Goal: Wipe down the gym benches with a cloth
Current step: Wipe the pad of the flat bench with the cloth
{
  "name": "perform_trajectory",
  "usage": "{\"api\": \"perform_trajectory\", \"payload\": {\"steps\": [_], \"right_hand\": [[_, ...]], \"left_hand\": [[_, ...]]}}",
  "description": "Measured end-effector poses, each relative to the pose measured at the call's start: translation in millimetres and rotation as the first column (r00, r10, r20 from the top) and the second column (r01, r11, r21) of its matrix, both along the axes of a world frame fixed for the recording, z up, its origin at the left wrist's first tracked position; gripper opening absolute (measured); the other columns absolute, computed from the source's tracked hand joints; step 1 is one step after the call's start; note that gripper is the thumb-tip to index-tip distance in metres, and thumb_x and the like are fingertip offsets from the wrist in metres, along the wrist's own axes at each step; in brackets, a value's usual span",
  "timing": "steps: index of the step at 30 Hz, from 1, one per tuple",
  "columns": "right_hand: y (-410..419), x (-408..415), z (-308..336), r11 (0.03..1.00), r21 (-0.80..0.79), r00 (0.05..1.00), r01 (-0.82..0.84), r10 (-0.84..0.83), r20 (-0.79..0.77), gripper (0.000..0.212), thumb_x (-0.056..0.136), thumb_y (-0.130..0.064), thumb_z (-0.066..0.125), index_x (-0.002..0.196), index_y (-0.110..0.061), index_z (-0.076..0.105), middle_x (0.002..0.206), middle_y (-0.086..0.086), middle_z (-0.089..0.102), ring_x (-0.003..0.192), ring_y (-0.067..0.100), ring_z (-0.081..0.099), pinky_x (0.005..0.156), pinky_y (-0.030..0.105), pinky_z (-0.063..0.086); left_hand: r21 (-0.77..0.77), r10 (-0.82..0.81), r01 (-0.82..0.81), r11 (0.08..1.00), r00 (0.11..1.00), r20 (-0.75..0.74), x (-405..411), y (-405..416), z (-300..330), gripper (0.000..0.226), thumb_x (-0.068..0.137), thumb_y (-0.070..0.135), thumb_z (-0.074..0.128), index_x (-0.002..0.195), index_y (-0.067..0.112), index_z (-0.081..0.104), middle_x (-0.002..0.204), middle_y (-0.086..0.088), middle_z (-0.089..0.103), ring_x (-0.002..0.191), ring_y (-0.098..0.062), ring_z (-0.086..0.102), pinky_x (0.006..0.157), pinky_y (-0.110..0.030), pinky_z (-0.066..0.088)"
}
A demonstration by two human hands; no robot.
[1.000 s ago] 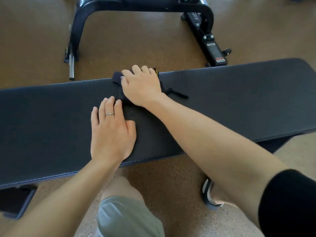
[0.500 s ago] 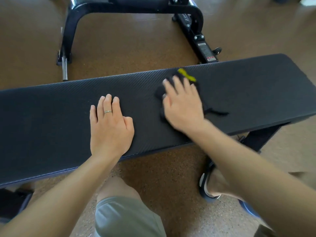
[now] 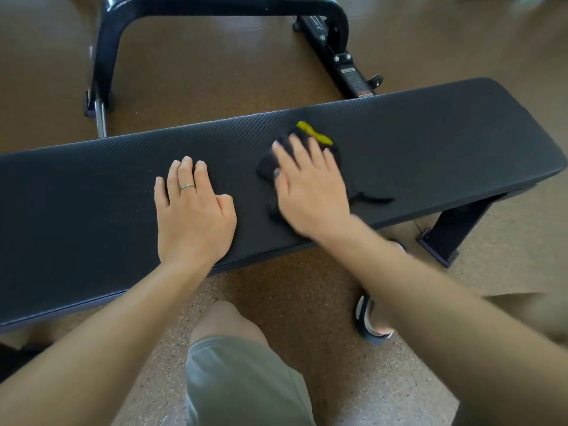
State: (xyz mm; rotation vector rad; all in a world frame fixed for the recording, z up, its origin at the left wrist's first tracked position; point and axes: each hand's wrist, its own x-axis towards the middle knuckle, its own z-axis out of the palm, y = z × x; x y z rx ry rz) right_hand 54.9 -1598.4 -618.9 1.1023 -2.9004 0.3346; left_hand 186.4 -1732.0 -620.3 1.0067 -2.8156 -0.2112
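Flat gym bench (image 3: pixel 430 139): long black textured pad, running left to right across the view, its right end farther off. Wiping is under way at mid-length, right of centre. No streaks or damp patches show, so which parts are already done cannot be told; the far-right end and the long left stretch likely remain, and any further benches too.

Second bench frame (image 3: pixel 215 7): black curved tube on the floor beyond the pad, apparently untouched.

Right hand (image 3: pixel 310 192): blurred, palm down on the cloth, fingers straight and spread, thumb out to the left. It presses rather than grips; nothing is pinched.

Left hand (image 3: pixel 193 216): flat on bare pad just left of the cloth, apart from it, fingers straight and close together, ring on one finger. It holds nothing; judged a brace.

Cloth (image 3: pixel 270 167): dark, bunched, lying on the pad under the right hand, edges showing at left and far side, a strand trailing right.

Yellow tag (image 3: pixel 313 136): on the cloth's far edge, just past the fingertips.
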Motion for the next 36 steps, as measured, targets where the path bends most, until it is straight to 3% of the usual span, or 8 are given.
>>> {"api": "perform_trajectory", "payload": {"steps": [4, 10, 14, 17, 22, 26, 32, 36], "right_hand": [[31, 70, -2, 0.992, 0.019, 0.992, -0.121, 0.120, 0.038, 0.054, 0.108, -0.041, 0.024, 0.160, -0.028, 0.033, 0.169, 0.001, 0.027, 0.157, 0.029, 0.017, 0.128, 0.048, 0.014], [7, 20, 1, 0.973, 0.046, 0.974, -0.225, 0.224, 0.020, 0.054, 0.108, -0.043, 0.021, 0.161, -0.031, 0.031, 0.169, 0.000, 0.027, 0.157, 0.026, 0.018, 0.128, 0.047, 0.014], [-41, -20, 2, 0.991, 0.056, 0.992, -0.119, 0.116, 0.051, 0.054, 0.110, -0.042, 0.020, 0.163, -0.030, 0.024, 0.172, 0.001, 0.018, 0.159, 0.028, 0.010, 0.128, 0.047, 0.008], [-44, -9, -2, 0.995, 0.048, 0.995, -0.093, 0.091, 0.038, 0.055, 0.109, -0.040, 0.022, 0.163, -0.026, 0.025, 0.171, 0.003, 0.019, 0.158, 0.031, 0.011, 0.128, 0.050, 0.009], [-6, 45, -4, 0.957, 0.022, 0.957, -0.290, 0.290, 0.008, 0.056, 0.107, -0.041, 0.025, 0.160, -0.025, 0.034, 0.168, 0.003, 0.028, 0.156, 0.030, 0.019, 0.127, 0.049, 0.014], [-17, 21, -4, 0.928, 0.033, 0.929, -0.371, 0.371, 0.004, 0.055, 0.107, -0.042, 0.024, 0.159, -0.029, 0.036, 0.167, 0.002, 0.032, 0.155, 0.029, 0.023, 0.127, 0.049, 0.016], [-47, -7, 1, 0.945, 0.045, 0.946, -0.324, 0.322, 0.039, 0.055, 0.109, -0.040, 0.021, 0.163, -0.028, 0.024, 0.171, 0.002, 0.018, 0.158, 0.029, 0.012, 0.128, 0.049, 0.010], [12, 21, -5, 0.924, 0.008, 0.924, -0.382, 0.382, -0.007, 0.056, 0.108, -0.041, 0.021, 0.160, -0.026, 0.033, 0.168, 0.003, 0.029, 0.156, 0.029, 0.021, 0.126, 0.050, 0.019]], "left_hand": [[-0.009, -0.012, 0.012, 1.000, 1.000, 0.019, 1, 0, 2, 0.059, 0.102, 0.027, 0.032, 0.156, 0.003, 0.029, 0.165, -0.018, 0.026, 0.155, -0.032, 0.018, 0.128, -0.051, 0.012], [-0.009, -0.006, 0.006, 1.000, 1.000, 0.023, 2, 0, 1, 0.059, 0.103, 0.027, 0.030, 0.157, 0.004, 0.028, 0.166, -0.016, 0.024, 0.156, -0.031, 0.016, 0.128, -0.050, 0.011], [0.001, 0.014, -0.014, 1.000, 1.000, 0.007, 1, 0, -1, 0.059, 0.103, 0.027, 0.031, 0.158, 0.007, 0.027, 0.167, -0.014, 0.024, 0.156, -0.028, 0.015, 0.129, -0.047, 0.008], [0.003, 0.018, -0.018, 1.000, 1.000, -0.011, 2, 0, -4, 0.059, 0.103, 0.027, 0.032, 0.158, 0.007, 0.029, 0.166, -0.013, 0.024, 0.156, -0.027, 0.015, 0.129, -0.046, 0.008], [0.006, 0.000, 0.000, 1.000, 1.000, -0.030, 3, -2, -3, 0.058, 0.103, 0.025, 0.032, 0.158, 0.007, 0.030, 0.166, -0.014, 0.026, 0.156, -0.028, 0.017, 0.129, -0.047, 0.010], [0.019, 0.013, -0.012, 1.000, 0.999, -0.041, 3, -3, -3, 0.057, 0.103, 0.024, 0.032, 0.158, 0.008, 0.032, 0.166, -0.013, 0.027, 0.156, -0.027, 0.018, 0.129, -0.046, 0.010], [0.030, 0.044, -0.044, 0.999, 0.999, -0.023, 2, -1, 2, 0.058, 0.102, 0.024, 0.031, 0.159, 0.011, 0.031, 0.167, -0.009, 0.026, 0.156, -0.023, 0.017, 0.129, -0.043, 0.009], [0.052, 0.066, -0.064, 0.997, 0.997, -0.028, 2, 1, 6, 0.057, 0.103, 0.021, 0.034, 0.159, 0.012, 0.032, 0.167, -0.007, 0.027, 0.156, -0.023, 0.019, 0.129, -0.041, 0.009]]}}
